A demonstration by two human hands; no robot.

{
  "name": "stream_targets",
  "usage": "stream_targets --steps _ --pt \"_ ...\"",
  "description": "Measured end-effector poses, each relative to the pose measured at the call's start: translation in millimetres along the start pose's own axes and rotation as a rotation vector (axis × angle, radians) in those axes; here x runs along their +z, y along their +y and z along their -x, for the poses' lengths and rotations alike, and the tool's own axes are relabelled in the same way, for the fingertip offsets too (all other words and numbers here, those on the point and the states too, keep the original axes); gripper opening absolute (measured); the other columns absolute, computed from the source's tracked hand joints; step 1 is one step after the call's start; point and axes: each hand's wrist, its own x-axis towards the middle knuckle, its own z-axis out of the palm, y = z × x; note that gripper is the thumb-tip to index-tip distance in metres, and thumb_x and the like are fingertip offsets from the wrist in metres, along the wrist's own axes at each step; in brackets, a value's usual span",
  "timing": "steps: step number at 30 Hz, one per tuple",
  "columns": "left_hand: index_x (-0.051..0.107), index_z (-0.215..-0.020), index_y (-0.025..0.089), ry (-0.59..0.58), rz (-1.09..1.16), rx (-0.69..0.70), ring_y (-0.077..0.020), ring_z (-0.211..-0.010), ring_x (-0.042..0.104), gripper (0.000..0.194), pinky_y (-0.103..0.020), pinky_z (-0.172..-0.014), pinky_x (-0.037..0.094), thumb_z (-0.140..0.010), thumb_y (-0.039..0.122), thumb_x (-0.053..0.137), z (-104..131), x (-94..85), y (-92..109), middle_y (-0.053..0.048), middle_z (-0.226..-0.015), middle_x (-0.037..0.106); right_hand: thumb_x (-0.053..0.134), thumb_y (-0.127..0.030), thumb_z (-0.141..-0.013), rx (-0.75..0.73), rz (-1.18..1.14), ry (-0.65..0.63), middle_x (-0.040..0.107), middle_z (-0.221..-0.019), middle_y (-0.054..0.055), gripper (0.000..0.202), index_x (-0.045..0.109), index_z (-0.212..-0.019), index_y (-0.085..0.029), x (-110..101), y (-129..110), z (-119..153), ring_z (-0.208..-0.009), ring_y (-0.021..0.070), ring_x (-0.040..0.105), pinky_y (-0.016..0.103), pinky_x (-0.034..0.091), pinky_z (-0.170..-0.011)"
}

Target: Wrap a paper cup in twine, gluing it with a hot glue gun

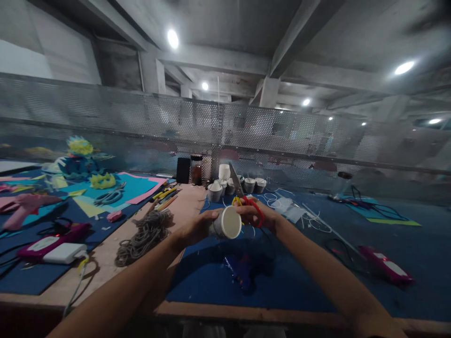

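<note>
A white paper cup lies tilted on its side in the air over the blue mat, its round pale end turned to me. My left hand grips the cup from the left. Red-handled scissors are in my right hand, blades pointing up and away; a small yellow part shows beside the handles. The right fingertips are close to the cup's rim; whether they touch it I cannot tell. Below lies a dark blue glue gun-like object, partly in shadow. Behind the hands stand several small cups in a row.
Grey cord lies bundled at left, near yellow-handled tools. Further left are a pink glue gun, coloured sheets and a magenta power strip. Another power strip lies right. Behind stands a perforated metal screen.
</note>
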Motion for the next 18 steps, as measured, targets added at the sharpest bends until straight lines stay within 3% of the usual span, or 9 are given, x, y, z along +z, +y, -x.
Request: stream_targets --steps 6,10,14,18 --pt "0.064 -0.111 0.012 0.205 0.049 -0.057 -0.0213 -0.071 0.066 0.045 -0.027 -0.056 0.047 -0.084 0.048 0.057 -7.4 -7.3 -4.1 -0.01 -0.082 0.071 0.067 -0.05 -0.078 -0.202 0.519 0.404 0.061 -0.076 0.001 0.035 0.062 -0.085 -0.016 4.5 4.8 -13.5 -0.068 0.0147 0.056 0.026 0.045 -0.065" --pt "0.066 -0.106 0.012 0.238 0.102 -0.067 -0.02 -0.069 0.066 0.041 -0.026 -0.054 0.048 -0.085 0.045 0.058 -10.1 -7.0 -6.8 -0.009 -0.081 0.072 0.06 -0.043 -0.083 -0.331 0.795 0.52 0.065 -0.086 0.005 0.026 0.06 -0.086 -0.017 7.0 13.1 -16.2 -0.078 0.0183 0.058 0.028 0.045 -0.072" --pt "0.066 -0.107 0.012 0.246 0.121 -0.056 -0.0204 -0.07 0.068 0.04 -0.025 -0.054 0.049 -0.085 0.045 0.058 -10.3 -5.4 -6.1 -0.01 -0.084 0.073 0.058 -0.041 -0.085 -0.336 0.72 0.534 0.065 -0.081 0.004 0.024 0.061 -0.087 -0.017 10.0 15.9 -18.5 -0.073 0.018 0.059 0.027 0.045 -0.068" --pt "0.065 -0.108 0.012 0.334 0.083 -0.04 -0.0205 -0.068 0.068 0.042 -0.026 -0.052 0.049 -0.086 0.046 0.057 -10.8 -6.5 -4.3 -0.01 -0.084 0.073 0.058 -0.043 -0.086 -0.306 0.648 0.594 0.066 -0.079 0.003 0.027 0.062 -0.09 -0.017 6.9 11.7 -19.1 -0.07 0.0177 0.06 0.027 0.046 -0.068"
